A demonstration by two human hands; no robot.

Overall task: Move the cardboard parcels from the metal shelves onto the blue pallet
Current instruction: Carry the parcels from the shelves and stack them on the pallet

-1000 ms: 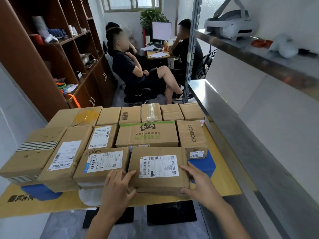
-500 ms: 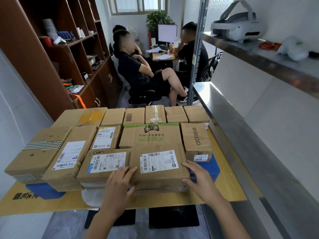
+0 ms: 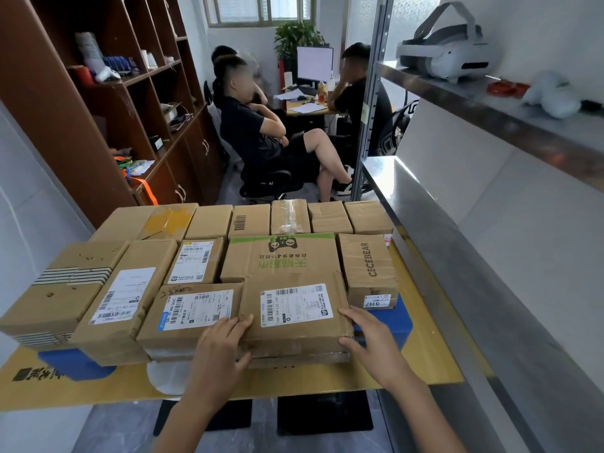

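Observation:
Several cardboard parcels lie packed in rows on the blue pallet (image 3: 397, 322), which rests on a yellow cardboard sheet (image 3: 421, 361). The nearest one, a flat labelled parcel (image 3: 294, 308), sits at the front of the stack on top of another box. My left hand (image 3: 219, 358) presses against its near left corner, fingers spread. My right hand (image 3: 372, 341) holds its near right corner, thumb on the front edge. Behind it lies a green-printed box (image 3: 281, 256) and to its right a CECEBEAR box (image 3: 367, 269).
The metal shelves (image 3: 457, 243) run along the right, with a white headset (image 3: 447, 57) on the upper level. A brown bookcase (image 3: 98, 109) stands on the left. Three people sit on chairs by a desk (image 3: 307, 109) beyond the pallet.
The labelled parcel has slid a little further back onto the stack under both hands. The view has risen slightly.

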